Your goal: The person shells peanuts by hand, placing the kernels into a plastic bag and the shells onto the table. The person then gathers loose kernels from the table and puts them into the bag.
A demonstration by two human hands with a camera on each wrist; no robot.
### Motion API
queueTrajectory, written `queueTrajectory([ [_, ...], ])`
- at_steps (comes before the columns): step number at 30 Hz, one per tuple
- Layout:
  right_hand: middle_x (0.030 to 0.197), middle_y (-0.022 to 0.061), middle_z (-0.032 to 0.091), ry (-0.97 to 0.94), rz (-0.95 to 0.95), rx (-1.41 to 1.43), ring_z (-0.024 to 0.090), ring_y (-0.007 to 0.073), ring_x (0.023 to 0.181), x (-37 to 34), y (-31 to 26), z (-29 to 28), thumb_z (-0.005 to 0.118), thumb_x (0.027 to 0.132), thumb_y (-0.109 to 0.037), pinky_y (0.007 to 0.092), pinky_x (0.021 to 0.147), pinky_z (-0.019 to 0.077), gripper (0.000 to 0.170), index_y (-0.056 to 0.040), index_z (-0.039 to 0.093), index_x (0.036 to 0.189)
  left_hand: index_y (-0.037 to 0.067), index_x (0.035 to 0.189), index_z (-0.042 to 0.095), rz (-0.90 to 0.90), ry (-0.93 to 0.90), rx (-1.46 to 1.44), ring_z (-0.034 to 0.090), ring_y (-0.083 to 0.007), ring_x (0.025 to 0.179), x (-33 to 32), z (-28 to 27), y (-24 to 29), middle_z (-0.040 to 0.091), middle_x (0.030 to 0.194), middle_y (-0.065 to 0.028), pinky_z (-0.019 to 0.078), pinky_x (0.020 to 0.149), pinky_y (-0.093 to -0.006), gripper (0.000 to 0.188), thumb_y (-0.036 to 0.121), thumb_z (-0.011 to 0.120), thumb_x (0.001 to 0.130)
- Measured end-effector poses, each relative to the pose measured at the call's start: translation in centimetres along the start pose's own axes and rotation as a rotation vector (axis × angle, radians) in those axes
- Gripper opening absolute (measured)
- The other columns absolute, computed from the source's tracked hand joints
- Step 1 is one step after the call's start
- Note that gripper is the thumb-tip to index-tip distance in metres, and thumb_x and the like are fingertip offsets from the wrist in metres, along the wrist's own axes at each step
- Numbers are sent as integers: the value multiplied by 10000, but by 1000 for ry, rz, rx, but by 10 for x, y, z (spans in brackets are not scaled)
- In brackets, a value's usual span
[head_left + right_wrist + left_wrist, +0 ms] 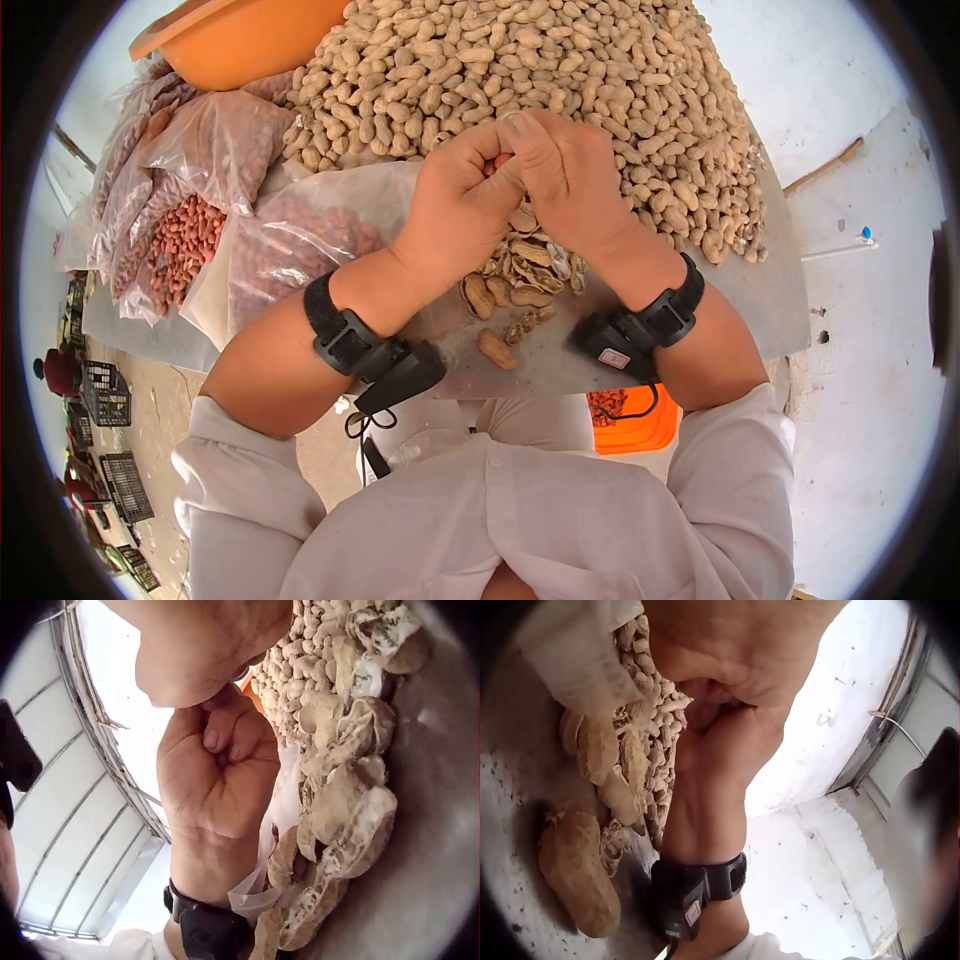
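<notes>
Both hands meet over the near edge of the peanut pile. My left hand (462, 190) is curled, its fingers folded toward the palm, and it holds reddish peanut kernels (497, 162) that show between thumb and fingers. My right hand (570, 180) bends over the left one, thumb and fingers pressed together at the left fingertips. I cannot tell what the right fingers pinch. Beneath the hands lie cracked peanut shells (535, 262), with one whole-looking peanut (496, 349) nearer the body. Shell halves (352, 825) appear large beside the hands in the right wrist view.
Behind the hands rises a big heap of unshelled peanuts (520, 60). Clear bags of red kernels (300, 240) stand at the left, below an orange basin (240, 45). An orange container (640, 432) with kernels sits under the table edge (700, 365).
</notes>
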State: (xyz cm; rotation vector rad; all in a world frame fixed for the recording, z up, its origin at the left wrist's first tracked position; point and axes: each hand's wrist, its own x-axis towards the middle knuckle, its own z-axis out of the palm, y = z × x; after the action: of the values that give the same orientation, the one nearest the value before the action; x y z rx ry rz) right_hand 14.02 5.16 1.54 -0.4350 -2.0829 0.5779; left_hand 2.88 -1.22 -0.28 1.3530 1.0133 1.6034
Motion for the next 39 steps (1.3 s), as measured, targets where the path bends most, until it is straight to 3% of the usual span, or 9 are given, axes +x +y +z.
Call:
queueTrajectory([
  [4, 595, 87, 543, -12, 34, -3, 507, 147, 542, 0, -4, -2, 401, 931, -311, 278, 509, 406, 434, 25, 560, 708, 14, 799, 561, -7, -4, -42, 392, -27, 612, 1, -1, -1, 477, 678, 47, 346, 517, -183, 118, 109, 549, 869],
  [7, 718, 142, 624, -52, 70, 89, 616, 251, 626, 0, 2, -5, 467, 904, -349, 301, 566, 477, 378, -11, 635, 887, 8, 841, 587, -34, -10, -108, 401, -23, 597, 2, -2, -1, 489, 674, 44, 343, 503, -175, 129, 130, 562, 873],
  [10, 856, 108, 636, -60, 223, 572, 601, 166, 677, -3, 5, -8, 528, 879, -309, 259, 616, 476, 344, -14, 606, 1040, 0, 946, 611, -86, 21, -186, 409, -27, 573, 4, -2, 3, 497, 672, 38, 336, 481, -172, 168, 147, 561, 881],
  [13, 888, 43, 607, -85, 0, 197, 540, 97, 704, 1, 15, -14, 552, 883, -222, 222, 637, 458, 330, -19, 566, 1142, -2, 1051, 600, -114, 81, -303, 403, -34, 549, 6, -8, 4, 501, 684, 26, 327, 463, -171, 223, 144, 540, 893],
  [18, 881, 74, 624, -154, 211, 385, 563, 99, 697, 0, 8, -19, 597, 831, -155, 222, 640, 471, 320, -24, 576, 1123, 10, 1213, 501, -80, 57, -448, 370, -54, 537, 6, -12, 1, 504, 746, 9, 303, 469, -168, 313, 125, 470, 924],
  [22, 838, 62, 625, -136, 296, 432, 551, 83, 688, 0, 6, -18, 606, 821, -150, 221, 631, 462, 313, -6, 581, 1098, -3, 1231, 479, -58, 109, -338, 383, -48, 547, 6, -11, 0, 509, 738, 4, 316, 477, -163, 333, 85, 479, 910],
  [28, 825, 42, 624, -154, 222, 318, 545, 73, 715, 2, 14, -19, 626, 806, -166, 226, 661, 449, 298, 14, 594, 1041, -18, 1218, 487, -46, 62, -314, 407, -37, 552, 6, -13, 0, 526, 721, -2, 336, 476, -160, 349, 75, 524, 884],
  [31, 821, 47, 618, -166, 344, 388, 550, 97, 733, 1, 10, -19, 598, 825, -167, 241, 675, 450, 264, 13, 588, 1018, -18, 1225, 483, -52, 31, -311, 411, -35, 570, 6, -15, 1, 528, 735, 11, 344, 491, -161, 370, 84, 546, 875],
  [39, 816, 101, 597, -45, 134, 241, 560, 174, 739, -1, 15, -9, 517, 863, -149, 284, 677, 450, 191, 13, 546, 962, -18, 1234, 481, 3, 49, -111, 464, -26, 718, 3, -10, -1, 553, 827, 25, 409, 625, -160, 441, 106, 625, 837],
])
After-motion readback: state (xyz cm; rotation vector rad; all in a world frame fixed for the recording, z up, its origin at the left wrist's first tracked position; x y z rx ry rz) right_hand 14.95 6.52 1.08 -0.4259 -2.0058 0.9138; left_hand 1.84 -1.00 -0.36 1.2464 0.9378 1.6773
